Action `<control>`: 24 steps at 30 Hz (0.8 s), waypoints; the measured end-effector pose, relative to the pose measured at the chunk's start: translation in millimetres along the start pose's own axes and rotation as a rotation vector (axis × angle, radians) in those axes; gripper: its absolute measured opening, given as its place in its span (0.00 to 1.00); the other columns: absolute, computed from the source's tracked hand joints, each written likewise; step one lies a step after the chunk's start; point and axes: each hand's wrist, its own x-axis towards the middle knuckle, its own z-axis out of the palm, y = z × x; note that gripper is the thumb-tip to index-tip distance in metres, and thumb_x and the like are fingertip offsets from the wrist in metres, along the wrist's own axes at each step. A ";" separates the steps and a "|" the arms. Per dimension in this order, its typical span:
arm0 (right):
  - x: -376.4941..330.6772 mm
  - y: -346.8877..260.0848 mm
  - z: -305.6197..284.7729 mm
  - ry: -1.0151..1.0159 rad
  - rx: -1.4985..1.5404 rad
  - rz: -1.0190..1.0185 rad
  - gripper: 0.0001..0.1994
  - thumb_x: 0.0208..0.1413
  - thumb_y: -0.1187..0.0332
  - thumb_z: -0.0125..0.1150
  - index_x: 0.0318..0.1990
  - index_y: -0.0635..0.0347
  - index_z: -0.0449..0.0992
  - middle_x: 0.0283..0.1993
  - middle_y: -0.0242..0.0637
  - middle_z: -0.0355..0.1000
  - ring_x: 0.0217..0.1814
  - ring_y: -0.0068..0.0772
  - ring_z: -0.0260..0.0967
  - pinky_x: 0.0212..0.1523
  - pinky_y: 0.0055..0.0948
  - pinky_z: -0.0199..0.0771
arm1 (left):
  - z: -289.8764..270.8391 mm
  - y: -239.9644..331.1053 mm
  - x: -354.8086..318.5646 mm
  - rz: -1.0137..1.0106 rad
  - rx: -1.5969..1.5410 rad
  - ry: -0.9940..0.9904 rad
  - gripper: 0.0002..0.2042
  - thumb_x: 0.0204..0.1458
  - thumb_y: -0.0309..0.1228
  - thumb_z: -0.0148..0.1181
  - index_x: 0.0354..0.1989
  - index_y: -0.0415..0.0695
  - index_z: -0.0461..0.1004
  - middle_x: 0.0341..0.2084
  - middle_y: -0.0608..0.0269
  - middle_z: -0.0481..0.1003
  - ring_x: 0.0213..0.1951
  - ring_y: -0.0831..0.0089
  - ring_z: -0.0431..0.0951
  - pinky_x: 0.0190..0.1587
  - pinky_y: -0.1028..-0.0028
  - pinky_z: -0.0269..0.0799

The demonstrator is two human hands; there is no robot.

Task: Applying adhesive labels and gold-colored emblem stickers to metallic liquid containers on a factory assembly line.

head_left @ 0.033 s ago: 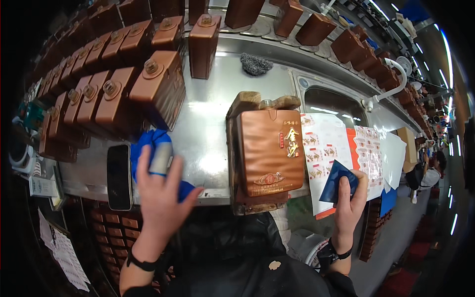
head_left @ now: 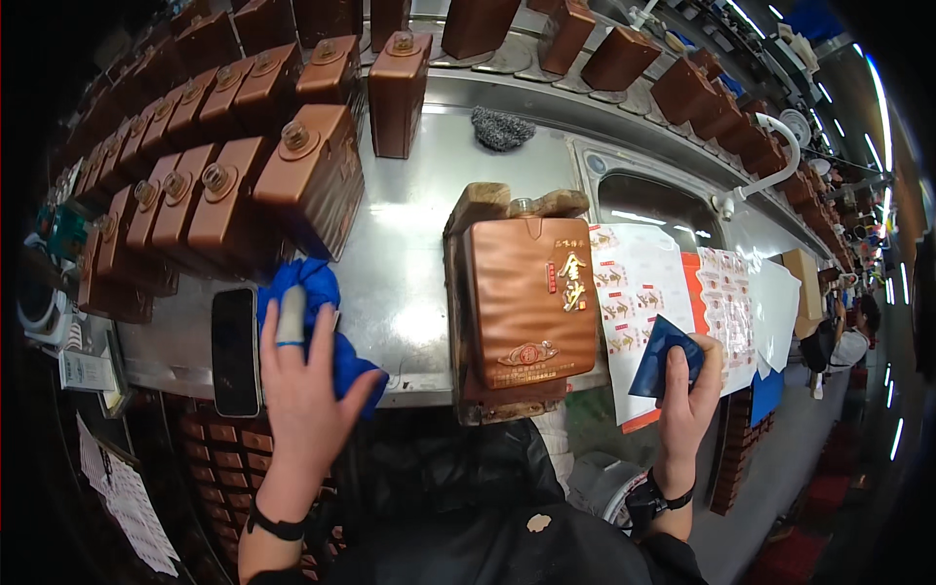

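My left hand (head_left: 302, 375) lies flat on the blue cloth (head_left: 310, 317) at the front edge of the steel worktop (head_left: 409, 283), just beside the black phone (head_left: 235, 349). My right hand (head_left: 687, 405) pinches a dark blue card (head_left: 665, 355) beside the label sheets (head_left: 643, 302). The flat brown bottle (head_left: 529, 300) lies between them in its wooden cradle (head_left: 468, 322); I think I should wipe its face fully dry, then press the card evenly.

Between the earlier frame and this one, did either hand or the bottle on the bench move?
Nothing visibly changed. The left hand rests on the blue cloth, the right hand holds the dark blue card, and the brown bottle lies in its wooden holder.
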 end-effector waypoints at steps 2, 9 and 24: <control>2.0 6.5 2.6 0.000 0.019 -0.021 0.07 0.67 0.70 0.57 0.46 0.64 0.71 0.35 0.29 0.69 0.34 0.16 0.64 0.36 0.19 0.66 | 8.1 -24.0 -18.5 -0.060 0.030 -0.070 0.25 0.47 0.29 0.73 0.56 0.39 0.75 0.56 0.44 0.71 0.59 0.42 0.69 0.60 0.54 0.68; -4.1 16.4 -4.8 0.060 0.050 -0.050 0.08 0.66 0.70 0.58 0.46 0.64 0.70 0.35 0.29 0.68 0.34 0.15 0.63 0.36 0.18 0.66 | -16.9 28.7 4.7 0.231 -0.336 0.191 0.18 0.44 0.19 0.69 0.47 0.42 0.81 0.49 0.50 0.77 0.50 0.52 0.76 0.54 0.60 0.72; -3.4 27.4 -17.4 0.088 0.109 -0.031 0.07 0.67 0.70 0.57 0.46 0.63 0.70 0.31 0.25 0.67 0.30 0.11 0.60 0.31 0.15 0.60 | 32.3 73.8 20.0 0.951 -0.285 0.083 0.14 0.54 0.31 0.61 0.47 0.43 0.81 0.53 0.57 0.79 0.59 0.58 0.77 0.60 0.62 0.74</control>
